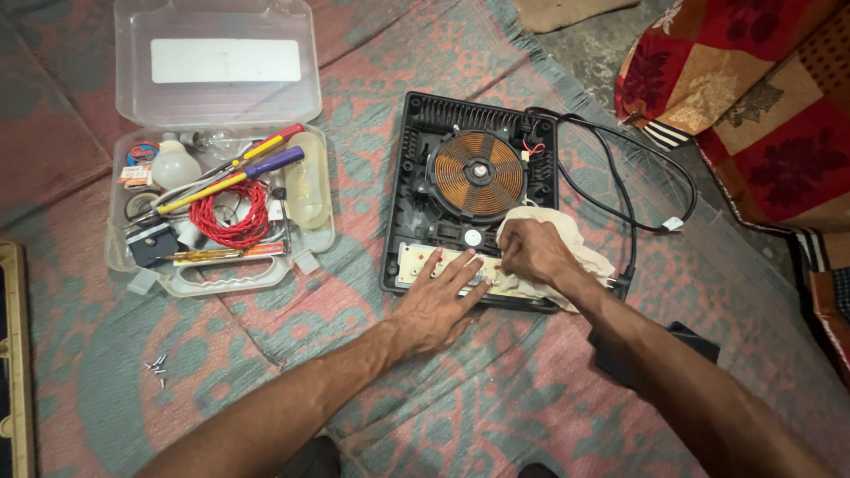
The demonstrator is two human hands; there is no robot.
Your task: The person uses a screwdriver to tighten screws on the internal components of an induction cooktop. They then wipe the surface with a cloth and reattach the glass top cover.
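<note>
An opened induction cooker base (414, 177) lies on the patterned mat, its copper coil (478, 173) exposed. A pale control board strip (416, 263) runs along its near edge. My left hand (436, 305) lies flat, fingers spread, pressing on that strip and the cooker's near edge. My right hand (529, 252) is closed on a cream cloth (567, 239), which rests on the board at the cooker's near right corner.
An open clear plastic toolbox (217, 115) at the left holds screwdrivers, a red wire coil (232, 217) and a bulb. Loose screws (158, 365) lie on the mat. The black power cord (620, 186) loops right. A patterned cushion (761, 97) fills the right corner.
</note>
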